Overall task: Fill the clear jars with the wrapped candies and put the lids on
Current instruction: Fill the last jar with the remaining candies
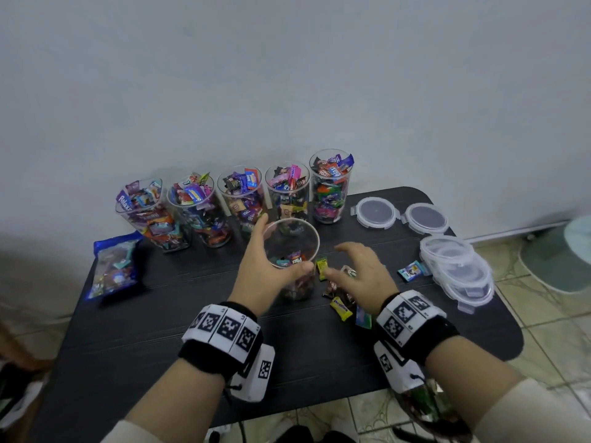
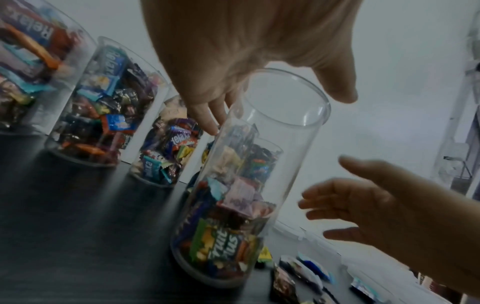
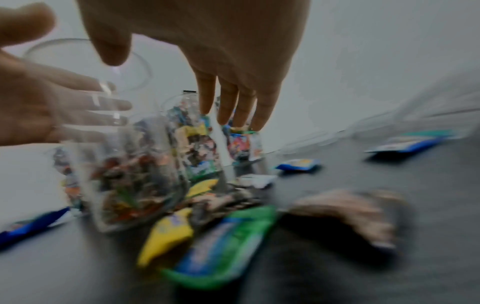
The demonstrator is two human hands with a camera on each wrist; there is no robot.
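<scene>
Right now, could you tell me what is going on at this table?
A person is filling clear jars with wrapped candies. The left hand holds the half-filled jar near its rim, while the right hand hovers open over the loose candies beside it. Five full jars stand in a row at the back, all without lids. The lids lie unused at the right.

filled jars (image 1: 243, 199) wall off back edge (lid stack (image 1: 460, 273) crowds right); near table (image 1: 144, 330) half open.

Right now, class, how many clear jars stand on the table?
6: five in a row along the wall, one in front, under the left hand.
</scene>
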